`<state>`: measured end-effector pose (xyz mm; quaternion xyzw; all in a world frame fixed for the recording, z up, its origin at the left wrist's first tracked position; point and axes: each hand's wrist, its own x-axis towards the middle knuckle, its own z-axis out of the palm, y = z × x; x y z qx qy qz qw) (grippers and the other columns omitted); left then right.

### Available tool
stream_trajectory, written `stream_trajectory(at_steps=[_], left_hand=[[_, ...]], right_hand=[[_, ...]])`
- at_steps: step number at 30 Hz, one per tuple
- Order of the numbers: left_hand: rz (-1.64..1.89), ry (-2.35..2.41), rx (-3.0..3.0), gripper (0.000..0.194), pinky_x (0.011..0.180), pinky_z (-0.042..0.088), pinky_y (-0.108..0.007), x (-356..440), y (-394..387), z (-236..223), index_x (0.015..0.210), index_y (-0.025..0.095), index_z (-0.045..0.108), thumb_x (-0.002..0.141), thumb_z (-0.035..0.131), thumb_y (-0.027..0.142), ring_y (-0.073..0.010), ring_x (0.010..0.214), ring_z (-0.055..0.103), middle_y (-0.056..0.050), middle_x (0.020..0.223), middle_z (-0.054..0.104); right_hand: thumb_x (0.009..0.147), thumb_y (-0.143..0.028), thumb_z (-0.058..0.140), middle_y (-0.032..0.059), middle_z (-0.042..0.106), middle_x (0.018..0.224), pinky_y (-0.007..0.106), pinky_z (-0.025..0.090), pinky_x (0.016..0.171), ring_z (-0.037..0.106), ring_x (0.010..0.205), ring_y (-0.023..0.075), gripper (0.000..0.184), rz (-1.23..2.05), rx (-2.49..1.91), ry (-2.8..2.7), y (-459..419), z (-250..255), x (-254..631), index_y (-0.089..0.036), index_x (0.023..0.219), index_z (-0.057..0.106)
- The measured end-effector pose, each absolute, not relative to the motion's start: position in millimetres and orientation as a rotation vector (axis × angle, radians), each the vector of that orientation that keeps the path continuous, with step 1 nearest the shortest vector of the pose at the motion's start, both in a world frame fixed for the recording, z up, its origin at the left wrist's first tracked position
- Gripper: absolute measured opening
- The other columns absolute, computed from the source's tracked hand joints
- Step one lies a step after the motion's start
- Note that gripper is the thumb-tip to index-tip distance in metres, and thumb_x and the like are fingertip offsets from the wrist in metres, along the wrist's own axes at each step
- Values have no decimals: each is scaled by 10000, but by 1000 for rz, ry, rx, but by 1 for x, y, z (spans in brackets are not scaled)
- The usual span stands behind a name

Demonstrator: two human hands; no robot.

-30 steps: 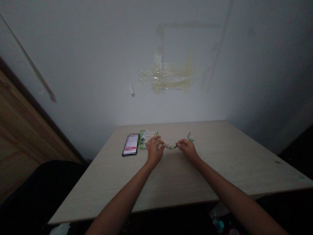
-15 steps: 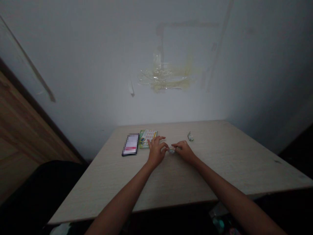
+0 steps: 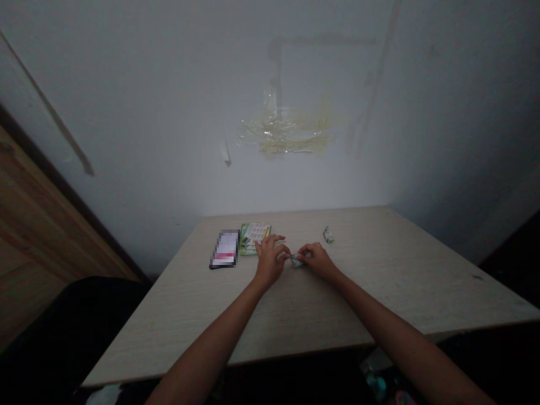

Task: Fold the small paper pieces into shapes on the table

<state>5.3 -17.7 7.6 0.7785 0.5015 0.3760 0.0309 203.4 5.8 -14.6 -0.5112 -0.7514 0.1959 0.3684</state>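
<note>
Between my two hands is a small strip of printed paper or wrapper, white with green and dark marks, folded over on itself; its exact kind is too small to tell. My left hand pinches its left end between thumb and forefinger, the other fingers raised. Thumb and fingers of my right hand close on its right part and partly hide it. Just beyond my left hand lies a green and white printed packet. A crumpled white and green piece rests past my right hand.
A phone with a blurred-out screen lies left of the packet on the pale wooden table. The wall behind carries clear tape. A dark chair-like shape stands at the left, and wooden panelling beyond it.
My right hand has moved left towards my left hand. The strip, stretched out between the hands a second ago, is now folded short. Packet and phone stay in place.
</note>
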Motion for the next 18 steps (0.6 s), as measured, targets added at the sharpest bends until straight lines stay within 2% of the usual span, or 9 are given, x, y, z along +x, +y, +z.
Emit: stream_trajectory(at_steps=[6,10,13,15,18], left_hand=[[1166,1582,2348,116,1126,120,-610,5,-16,7,813,265,686,857,582,238,-257,1283,385,-26,1298,558],[1162,1617,2335,106,1116,165,-606,3,-14,6,814,268,694,848,599,233,-257,1261,405,-26,1292,562],[1091,1600,2429,128,1112,70,-668,-1,-13,6,894,316,707,845,616,239,-268,1307,365,-6,1335,545],[1027,1564,2502,212,1100,14,-697,-2,-13,5,999,381,701,825,657,268,-280,1337,332,12,1377,524],[925,1521,2556,242,1084,-36,-721,-2,-11,3,1013,419,704,789,707,327,-297,1348,324,26,1390,522]], right_hand=[[780,-276,697,32,706,796,343,370,851,569,912,220,64,389,-1343,-1948,-1,-5,199,-216,795,712],[801,-221,670,30,693,832,363,322,901,555,933,207,33,265,-1337,-1980,-6,-3,194,-209,819,695],[808,-199,663,36,687,855,360,313,907,548,943,205,35,232,-1341,-1989,-6,-4,192,-199,833,686],[813,-194,660,36,685,859,352,316,902,549,938,202,32,225,-1335,-1988,-6,-5,191,-197,832,686],[829,-188,641,40,681,849,350,317,901,545,931,201,49,165,-1307,-2003,-7,-4,190,-198,819,688]])
